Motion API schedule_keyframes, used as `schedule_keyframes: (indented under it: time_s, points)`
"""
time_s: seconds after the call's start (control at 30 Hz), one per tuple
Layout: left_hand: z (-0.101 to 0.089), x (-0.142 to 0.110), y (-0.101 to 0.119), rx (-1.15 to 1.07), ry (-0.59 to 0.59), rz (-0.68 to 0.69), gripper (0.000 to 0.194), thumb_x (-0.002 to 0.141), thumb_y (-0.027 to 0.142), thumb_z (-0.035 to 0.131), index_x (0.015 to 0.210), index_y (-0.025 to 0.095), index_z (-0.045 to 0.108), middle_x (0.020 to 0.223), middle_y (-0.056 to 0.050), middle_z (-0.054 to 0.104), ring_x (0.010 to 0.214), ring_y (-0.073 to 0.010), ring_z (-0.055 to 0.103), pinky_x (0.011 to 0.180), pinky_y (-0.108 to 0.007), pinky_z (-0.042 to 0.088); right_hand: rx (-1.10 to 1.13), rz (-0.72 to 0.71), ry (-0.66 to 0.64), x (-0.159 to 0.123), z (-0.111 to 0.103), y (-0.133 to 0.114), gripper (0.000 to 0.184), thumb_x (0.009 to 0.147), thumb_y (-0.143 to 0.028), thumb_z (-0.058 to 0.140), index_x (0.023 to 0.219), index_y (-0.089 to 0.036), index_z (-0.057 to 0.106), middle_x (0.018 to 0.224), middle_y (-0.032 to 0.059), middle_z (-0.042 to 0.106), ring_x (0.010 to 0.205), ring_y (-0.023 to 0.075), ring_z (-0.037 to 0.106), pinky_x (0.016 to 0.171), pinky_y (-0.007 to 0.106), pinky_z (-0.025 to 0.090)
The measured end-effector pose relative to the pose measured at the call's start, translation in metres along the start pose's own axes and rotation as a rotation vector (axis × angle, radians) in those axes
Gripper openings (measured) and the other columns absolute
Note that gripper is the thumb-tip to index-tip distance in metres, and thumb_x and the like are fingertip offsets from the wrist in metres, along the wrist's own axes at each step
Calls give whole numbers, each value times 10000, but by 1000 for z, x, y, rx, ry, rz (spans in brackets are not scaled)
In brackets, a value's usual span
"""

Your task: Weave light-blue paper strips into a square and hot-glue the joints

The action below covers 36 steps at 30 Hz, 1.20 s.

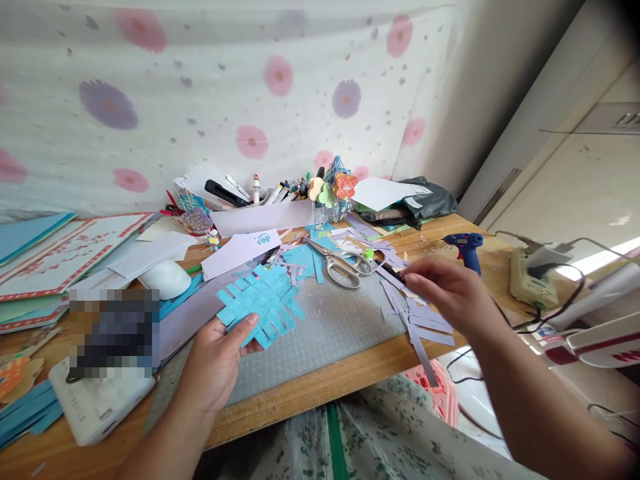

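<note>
My left hand point(220, 357) holds a woven mat of blue paper strips point(263, 303) by its lower left corner, thumb on top and fingers beneath. The mat is tilted above the grey cutting mat point(320, 343). Over the right part of the table, my right hand point(450, 293) has its thumb and fingers pinched at the end of a slim, dark, pen-like thing point(393, 273), whose exact kind I cannot make out. Scissors point(343, 267) with pale handles lie just left of it, blades partly spread. Purple paper strips point(425, 320) are scattered below my right hand.
A blue glue gun point(466, 248) stands at the right, near a power strip point(531, 280) with cables. Markers point(287, 191) and paper flowers point(345, 187) line the back. At left are stacked cards point(65, 257) and a white box-shaped device point(103, 403).
</note>
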<state>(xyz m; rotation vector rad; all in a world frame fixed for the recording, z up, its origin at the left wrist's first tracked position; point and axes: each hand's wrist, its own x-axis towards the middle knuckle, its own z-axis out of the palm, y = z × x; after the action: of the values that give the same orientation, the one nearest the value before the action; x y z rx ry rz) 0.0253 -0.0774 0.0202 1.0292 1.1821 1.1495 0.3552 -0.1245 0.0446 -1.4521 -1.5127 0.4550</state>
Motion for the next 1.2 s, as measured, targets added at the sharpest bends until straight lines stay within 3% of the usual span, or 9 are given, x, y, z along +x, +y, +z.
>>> schedule_keyframes:
  time_s: [0.1, 0.27, 0.43, 0.57, 0.7, 0.8, 0.97, 1.1, 1.2]
  points:
    - [-8, -2, -4, 85, -42, 11, 257, 680, 409, 741, 804, 207, 642, 712, 12, 644, 620, -155, 553, 515, -241, 482, -335, -138, -128, -38, -25, 30, 286, 829, -453, 609, 950, -207, 690, 949, 96, 681, 858, 233, 631, 743, 343, 503]
    - [-19, -12, -10, 344, -250, -95, 312, 699, 456, 703, 604, 172, 614, 509, 4, 555, 482, -142, 492, 464, -238, 417, -767, -438, -441, -83, -2, 57, 630, 847, -543, 546, 1421, -348, 378, 1438, 31, 435, 1349, 330, 338, 1043, 515, 335]
    - [-16, -23, -16, 419, -353, -106, 286, 746, 455, 652, 704, 173, 634, 534, 7, 566, 484, -141, 506, 477, -234, 412, -886, -503, -481, -59, 8, 73, 703, 866, -590, 472, 1475, -328, 237, 1498, 30, 320, 1390, 301, 273, 1071, 488, 294]
    - [-12, -25, -23, 332, -290, -65, 371, 726, 376, 688, 1038, 201, 591, 639, 9, 621, 537, -154, 558, 481, -227, 435, -925, -480, -394, -32, 6, 79, 642, 875, -562, 478, 1453, -352, 293, 1496, 40, 330, 1379, 339, 277, 1059, 594, 232]
    - [-7, -24, -29, 237, -184, -44, 647, 728, 358, 695, 1294, 233, 407, 616, 20, 622, 438, -138, 524, 398, -210, 392, -686, -432, -286, -31, 24, 51, 619, 853, -544, 527, 1415, -322, 393, 1510, 77, 304, 1382, 373, 241, 1066, 611, 224]
    - [0, -23, -30, 190, -227, -37, 697, 743, 347, 689, 1346, 231, 358, 693, -16, 657, 498, -153, 568, 448, -228, 435, -251, -293, -456, -37, 56, 16, 635, 875, -450, 550, 1446, -331, 300, 1468, 95, 362, 1301, 296, 396, 1045, 470, 364]
    - [6, -25, -29, 193, -347, -33, 729, 811, 327, 607, 1432, 227, 238, 744, -30, 657, 597, -173, 590, 569, -278, 491, 328, 170, -436, -31, 115, -15, 674, 867, -403, 563, 1444, -235, 258, 903, 49, 583, 748, 159, 581, 655, 274, 504]
    - [-11, -21, -29, 458, -205, 173, 548, 818, 302, 579, 1343, 268, 429, 868, -39, 661, 676, -167, 595, 674, -294, 485, 326, 275, -388, -20, 131, -12, 653, 837, -392, 577, 1408, -194, 331, 713, -14, 497, 635, 142, 525, 569, 251, 462]
    - [-30, -15, -28, 688, -76, 356, 246, 819, 284, 564, 1054, 266, 634, 887, -28, 657, 692, -159, 588, 683, -275, 461, 114, 158, -334, -15, 127, -2, 583, 823, -351, 584, 1368, -236, 411, 990, 65, 573, 790, 180, 583, 696, 321, 515]
